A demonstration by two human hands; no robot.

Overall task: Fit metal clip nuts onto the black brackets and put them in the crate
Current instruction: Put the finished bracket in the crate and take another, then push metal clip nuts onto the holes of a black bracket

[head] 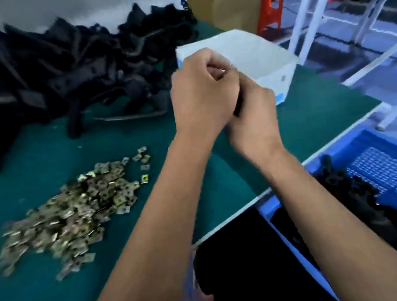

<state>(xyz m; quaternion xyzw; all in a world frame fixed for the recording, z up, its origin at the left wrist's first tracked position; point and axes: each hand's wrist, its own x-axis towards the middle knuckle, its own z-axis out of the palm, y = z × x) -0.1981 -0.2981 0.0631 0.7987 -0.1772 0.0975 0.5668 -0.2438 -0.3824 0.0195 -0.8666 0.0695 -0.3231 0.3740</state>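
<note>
Two hands [223, 93] hiding a black bracket [238, 103]

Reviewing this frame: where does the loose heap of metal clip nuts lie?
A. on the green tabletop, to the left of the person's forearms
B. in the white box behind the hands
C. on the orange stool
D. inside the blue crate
A: the clip nuts are spread on the bare green tabletop, left of both forearms; the blue crate at right holds only black brackets.
</note>
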